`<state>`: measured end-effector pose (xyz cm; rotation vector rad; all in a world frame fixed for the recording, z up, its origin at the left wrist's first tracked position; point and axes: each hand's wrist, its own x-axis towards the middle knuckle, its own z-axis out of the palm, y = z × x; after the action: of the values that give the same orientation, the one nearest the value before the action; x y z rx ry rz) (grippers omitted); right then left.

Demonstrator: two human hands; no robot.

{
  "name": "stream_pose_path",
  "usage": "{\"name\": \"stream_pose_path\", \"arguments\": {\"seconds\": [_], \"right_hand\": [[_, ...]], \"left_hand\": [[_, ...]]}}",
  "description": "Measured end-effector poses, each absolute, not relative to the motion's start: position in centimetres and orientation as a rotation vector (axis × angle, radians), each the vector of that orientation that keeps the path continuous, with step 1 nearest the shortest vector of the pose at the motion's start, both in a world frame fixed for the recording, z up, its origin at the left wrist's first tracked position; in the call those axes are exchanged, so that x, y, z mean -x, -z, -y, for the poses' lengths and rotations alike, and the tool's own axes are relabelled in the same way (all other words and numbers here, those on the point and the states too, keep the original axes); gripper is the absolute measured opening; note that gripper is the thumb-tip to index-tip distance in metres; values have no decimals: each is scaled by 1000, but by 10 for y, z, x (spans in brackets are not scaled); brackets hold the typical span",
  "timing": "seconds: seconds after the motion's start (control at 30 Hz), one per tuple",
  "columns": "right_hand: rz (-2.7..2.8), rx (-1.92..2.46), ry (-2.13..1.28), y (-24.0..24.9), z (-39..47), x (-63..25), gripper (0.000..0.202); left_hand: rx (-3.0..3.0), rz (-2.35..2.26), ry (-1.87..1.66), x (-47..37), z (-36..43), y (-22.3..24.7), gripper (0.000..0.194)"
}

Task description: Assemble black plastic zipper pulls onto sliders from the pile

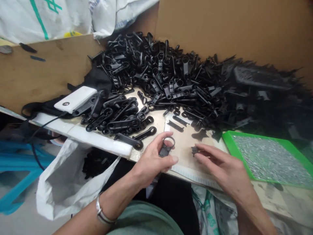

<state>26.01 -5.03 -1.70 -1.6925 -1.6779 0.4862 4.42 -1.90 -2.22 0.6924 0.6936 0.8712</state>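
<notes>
Head view: left hand (152,155) grips ring-ended black plastic part (164,150). Right hand (223,164) pinches small black plastic piece (194,150)

Left hand (152,154) holds ringed part (165,150); right hand (226,164) pinches small piece (194,150).

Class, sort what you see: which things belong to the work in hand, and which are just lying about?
Seem to belong:
ringed black part, held in the left hand
small dark piece, pinched in the right hand
heap of black parts
green tray of small metal pieces

Seem just lying about:
white device
blue stool
</notes>
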Motion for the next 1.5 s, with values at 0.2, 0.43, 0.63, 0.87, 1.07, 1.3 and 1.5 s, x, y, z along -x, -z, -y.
{"name": "stream_pose_path", "arguments": {"seconds": [0.2,0.43,0.63,0.87,1.07,1.3,1.5], "right_hand": [[1318,1555,-611,15,60,-236,28],[1503,1457,-271,18,59,-214,23],[1679,1442,-51,21,51,-200,21],[1781,1422,-70,19,47,-197,22],[1792,1422,-1,19,49,-191,22],[1715,1368,-542,13,60,-208,32],[1536,1419,-1136,10,62,-216,27]], "left_hand": [[-485,-598,-857,-55,17,20,39],[-400,-460,-831,-61,19,23,19],[-530,-423,-876,-65,23,18,27],[-744,-655,-904,-61,29,24,38],[-1123,-768,-887,-54,25,20,42],[-1412,-917,-779,-44,19,10,33],[-1511,-862,-626,-42,34,10,48]]}}
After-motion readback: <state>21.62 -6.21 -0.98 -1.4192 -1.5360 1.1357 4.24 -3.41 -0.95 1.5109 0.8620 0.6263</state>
